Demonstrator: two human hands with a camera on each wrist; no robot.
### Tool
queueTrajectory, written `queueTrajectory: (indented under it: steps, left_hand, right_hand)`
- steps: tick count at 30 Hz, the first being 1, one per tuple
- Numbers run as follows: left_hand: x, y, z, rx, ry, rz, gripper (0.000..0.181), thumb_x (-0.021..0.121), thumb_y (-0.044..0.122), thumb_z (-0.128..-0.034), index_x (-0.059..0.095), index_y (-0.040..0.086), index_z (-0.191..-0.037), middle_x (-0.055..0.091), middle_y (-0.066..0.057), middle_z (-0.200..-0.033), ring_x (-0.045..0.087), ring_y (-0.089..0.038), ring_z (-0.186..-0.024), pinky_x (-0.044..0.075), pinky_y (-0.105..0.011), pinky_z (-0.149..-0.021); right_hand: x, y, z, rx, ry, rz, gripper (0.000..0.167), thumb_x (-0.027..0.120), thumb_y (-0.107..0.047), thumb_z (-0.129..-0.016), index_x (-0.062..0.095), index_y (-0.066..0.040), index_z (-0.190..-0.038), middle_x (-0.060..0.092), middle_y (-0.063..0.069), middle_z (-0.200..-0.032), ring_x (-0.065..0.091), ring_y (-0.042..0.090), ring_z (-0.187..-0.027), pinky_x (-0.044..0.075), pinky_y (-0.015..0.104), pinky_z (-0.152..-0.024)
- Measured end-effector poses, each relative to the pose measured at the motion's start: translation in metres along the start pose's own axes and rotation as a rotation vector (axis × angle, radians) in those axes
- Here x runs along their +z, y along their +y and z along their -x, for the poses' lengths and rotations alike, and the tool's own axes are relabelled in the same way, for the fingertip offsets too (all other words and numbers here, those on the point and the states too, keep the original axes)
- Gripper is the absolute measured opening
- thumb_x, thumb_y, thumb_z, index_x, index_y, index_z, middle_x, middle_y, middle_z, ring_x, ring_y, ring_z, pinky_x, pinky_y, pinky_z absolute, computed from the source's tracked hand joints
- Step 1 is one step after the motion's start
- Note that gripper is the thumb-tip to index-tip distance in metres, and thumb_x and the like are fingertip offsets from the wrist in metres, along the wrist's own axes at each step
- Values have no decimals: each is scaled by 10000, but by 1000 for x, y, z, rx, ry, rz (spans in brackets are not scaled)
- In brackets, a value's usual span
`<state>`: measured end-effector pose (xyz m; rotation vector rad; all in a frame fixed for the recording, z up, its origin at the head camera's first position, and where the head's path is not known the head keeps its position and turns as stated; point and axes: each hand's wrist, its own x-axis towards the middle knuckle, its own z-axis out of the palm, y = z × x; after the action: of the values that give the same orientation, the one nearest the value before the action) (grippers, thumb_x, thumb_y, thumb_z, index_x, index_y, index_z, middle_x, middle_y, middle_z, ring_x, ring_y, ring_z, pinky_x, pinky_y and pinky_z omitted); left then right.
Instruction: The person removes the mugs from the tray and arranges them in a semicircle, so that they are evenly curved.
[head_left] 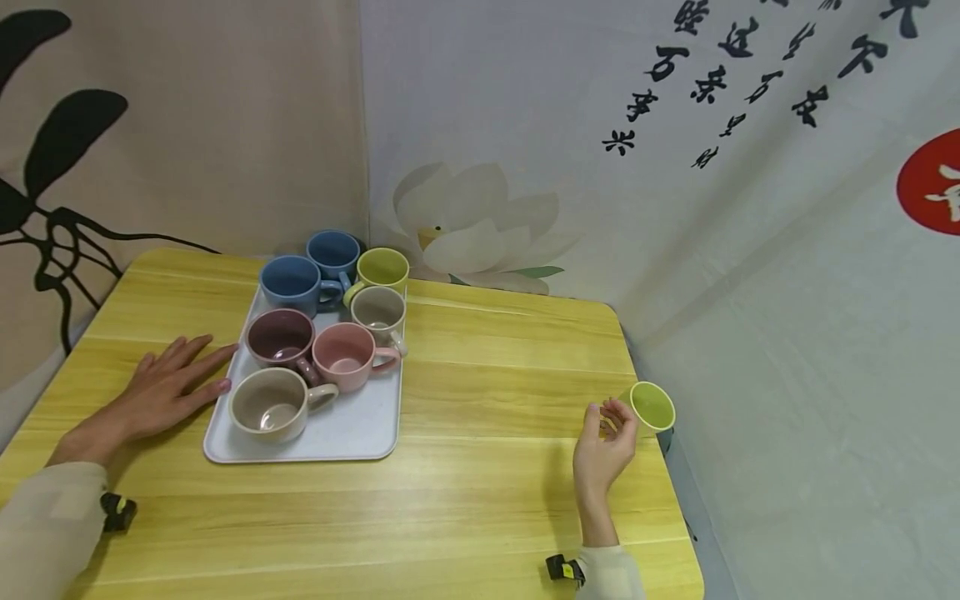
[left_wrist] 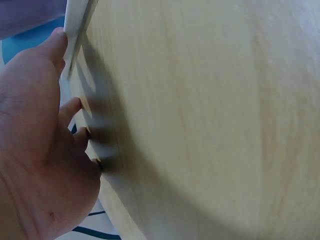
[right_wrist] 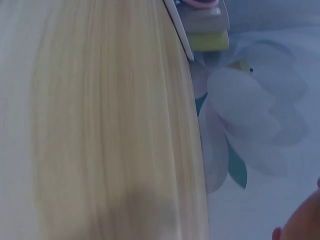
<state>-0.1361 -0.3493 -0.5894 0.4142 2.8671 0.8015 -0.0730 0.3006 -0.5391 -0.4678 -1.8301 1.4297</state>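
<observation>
My left hand lies flat with spread fingers on the table, its fingertips at the left edge of the white tray. In the left wrist view the thumb touches the tray's rim. Near the table's right edge, my right hand has curled fingers at the side of a yellow-green mug and holds it there; the handle is hidden behind the fingers. Only a sliver of that hand shows in the right wrist view, without the mug. Whether the mug touches the table is hard to tell.
Several mugs crowd the tray: two blue, a yellow-green one, a grey one, a purple one, a pink one and a beige one. A printed curtain hangs behind the wooden table.
</observation>
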Motion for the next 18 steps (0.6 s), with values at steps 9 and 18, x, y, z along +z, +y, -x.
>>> queueTrajectory:
  steps: [9, 18]
  left_hand:
    - [0, 2, 1, -1, 3, 0, 698, 560, 437, -1176, 343, 161, -1780, 203, -407, -1806, 39, -725, -1675, -58, -916, -1277]
    - [-1, 2, 1, -11, -7, 3, 705, 548, 450, -1179, 330, 160, -1783, 187, -412, -1808, 15, -719, -1680, -71, -914, -1278]
  right_hand:
    - [27, -7, 13, -119, -410, -14, 373, 692, -16, -1096, 591, 109, -1432, 623, 327, -1442, 599, 244, -1321, 526, 138, -1073]
    - [63, -11, 22, -133, -707, 58, 464, 685, -154, -1133, 562, 12, -1548, 633, 204, -1561, 565, 447, -1464, 534, 546, -1219]
